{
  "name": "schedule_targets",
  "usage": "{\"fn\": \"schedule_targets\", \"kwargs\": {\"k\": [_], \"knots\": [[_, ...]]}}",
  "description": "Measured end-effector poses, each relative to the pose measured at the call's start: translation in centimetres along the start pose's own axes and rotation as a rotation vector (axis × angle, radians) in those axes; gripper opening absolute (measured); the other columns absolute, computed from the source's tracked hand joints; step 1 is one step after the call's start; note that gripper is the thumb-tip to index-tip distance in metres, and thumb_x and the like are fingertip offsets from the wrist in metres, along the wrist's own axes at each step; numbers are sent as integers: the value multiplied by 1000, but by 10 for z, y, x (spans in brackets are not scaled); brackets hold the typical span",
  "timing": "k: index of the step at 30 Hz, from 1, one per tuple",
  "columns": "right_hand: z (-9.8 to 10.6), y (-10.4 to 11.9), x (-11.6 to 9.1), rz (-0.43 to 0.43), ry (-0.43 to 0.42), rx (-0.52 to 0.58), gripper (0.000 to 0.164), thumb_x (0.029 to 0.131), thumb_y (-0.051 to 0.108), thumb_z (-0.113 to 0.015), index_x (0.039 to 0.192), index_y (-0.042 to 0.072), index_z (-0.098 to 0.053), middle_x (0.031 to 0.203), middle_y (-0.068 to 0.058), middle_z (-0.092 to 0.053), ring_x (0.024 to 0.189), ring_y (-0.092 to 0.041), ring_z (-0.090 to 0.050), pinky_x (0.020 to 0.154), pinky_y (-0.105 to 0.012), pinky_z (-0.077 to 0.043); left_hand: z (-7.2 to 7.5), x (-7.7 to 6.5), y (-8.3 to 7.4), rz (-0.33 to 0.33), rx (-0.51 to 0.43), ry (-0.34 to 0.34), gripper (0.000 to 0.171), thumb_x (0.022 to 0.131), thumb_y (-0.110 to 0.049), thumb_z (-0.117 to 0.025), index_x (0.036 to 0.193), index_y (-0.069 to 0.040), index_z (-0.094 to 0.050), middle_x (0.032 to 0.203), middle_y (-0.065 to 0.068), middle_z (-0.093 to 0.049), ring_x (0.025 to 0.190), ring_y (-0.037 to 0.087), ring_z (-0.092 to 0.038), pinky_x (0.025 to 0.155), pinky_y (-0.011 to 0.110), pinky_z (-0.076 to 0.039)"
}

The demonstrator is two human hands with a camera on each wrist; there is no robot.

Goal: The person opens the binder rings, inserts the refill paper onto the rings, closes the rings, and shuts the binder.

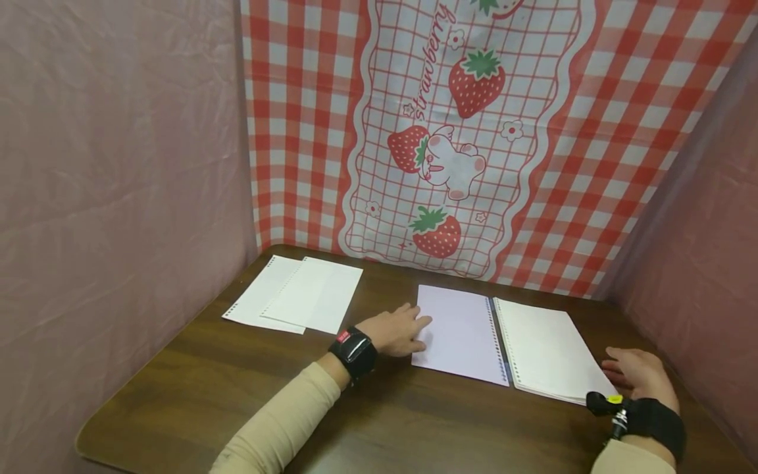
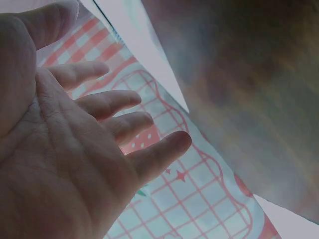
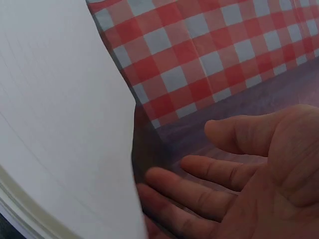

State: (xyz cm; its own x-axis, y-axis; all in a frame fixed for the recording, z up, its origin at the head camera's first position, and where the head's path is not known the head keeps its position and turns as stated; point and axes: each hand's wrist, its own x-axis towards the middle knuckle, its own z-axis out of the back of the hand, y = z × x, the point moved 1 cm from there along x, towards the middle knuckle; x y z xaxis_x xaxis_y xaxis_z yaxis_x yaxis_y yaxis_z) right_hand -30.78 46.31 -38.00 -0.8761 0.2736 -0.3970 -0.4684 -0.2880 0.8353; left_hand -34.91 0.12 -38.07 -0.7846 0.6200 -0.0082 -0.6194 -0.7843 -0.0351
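Observation:
An open ring-bound notebook lies on the brown table, its pale lilac sheet or cover to the left of the binding and a stack of white pages to the right. My left hand reaches to the lilac side's left edge, fingers spread, the fingertips over that edge. Beside the lower right corner of the white pages is my right hand, fingers loosely bent and holding nothing. In the right wrist view the fingertips are close to the edge of the page stack; whether they touch it I cannot tell.
Two loose white sheets with punched holes, one sheet overlapping the other, lie at the table's back left. A red checked strawberry cloth hangs behind the table. Pink curtains stand at both sides.

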Motion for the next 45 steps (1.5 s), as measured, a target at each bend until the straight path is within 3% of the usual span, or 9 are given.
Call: {"fn": "schedule_targets", "kwargs": {"k": [2,5,7,16,25,30,35,37,45], "knots": [[0,3,-1,13,-13,-18,85,105,37,-46,154,-17,-4,132,-35,-50,125,-48,-49,97,-57,-49,3,0,3,10,-19,-10,61,102,-46,-54,157,-24,-38,164,10,-35,155,31,-30,117,53,-40],[-5,7,-5,37,1,-32,85,106,40,-40,154,-17,-1,157,-41,-11,146,-56,-18,112,-65,-36,6,-1,7,23,-42,-31,61,102,-46,-53,157,-24,-37,164,9,-36,155,32,-30,117,51,-40],[-6,10,-8,68,12,-26,84,106,41,-40,155,-16,-2,159,-40,-7,148,-56,-14,115,-65,-32,10,-1,11,35,-66,-44,62,103,-47,-51,158,-24,-36,165,9,-34,155,32,-29,118,51,-39],[-15,34,-20,238,15,173,102,97,58,-52,163,4,4,139,-14,-38,130,-33,-39,78,-22,-57,29,-11,35,105,-208,-90,65,104,-47,-48,161,-20,-29,169,12,-24,158,33,-19,123,55,-28],[-36,51,-30,359,178,460,103,96,57,-53,161,17,18,173,-4,0,160,-27,-4,108,-35,-37,39,-23,56,170,-301,-151,67,104,-48,-48,162,-19,-28,170,12,-21,159,34,-15,125,55,-24],[-39,63,-36,418,318,650,97,100,49,-53,161,20,16,164,0,-25,160,-24,4,117,-39,-20,46,-23,58,182,-306,-170,67,104,-47,-49,162,-20,-27,170,12,-19,159,33,-14,124,55,-25],[-47,76,-43,430,404,788,93,102,47,-51,161,23,17,172,2,-7,160,-24,9,125,-42,-5,48,-22,58,184,-290,-169,68,104,-47,-49,162,-19,-27,170,13,-18,159,34,-13,124,56,-25],[-53,83,-46,449,429,802,93,102,48,-49,161,23,19,172,2,14,160,-24,9,126,-42,-2,48,-22,58,179,-290,-174,68,104,-46,-48,162,-18,-27,170,15,-18,159,34,-13,124,57,-25],[-78,109,-61,538,510,726,90,104,48,-43,161,15,17,172,-9,15,159,-31,10,125,-43,-3,51,-24,58,172,-289,-188,69,104,-47,-48,163,-17,-25,170,15,-17,159,32,-12,125,54,-24]]}}
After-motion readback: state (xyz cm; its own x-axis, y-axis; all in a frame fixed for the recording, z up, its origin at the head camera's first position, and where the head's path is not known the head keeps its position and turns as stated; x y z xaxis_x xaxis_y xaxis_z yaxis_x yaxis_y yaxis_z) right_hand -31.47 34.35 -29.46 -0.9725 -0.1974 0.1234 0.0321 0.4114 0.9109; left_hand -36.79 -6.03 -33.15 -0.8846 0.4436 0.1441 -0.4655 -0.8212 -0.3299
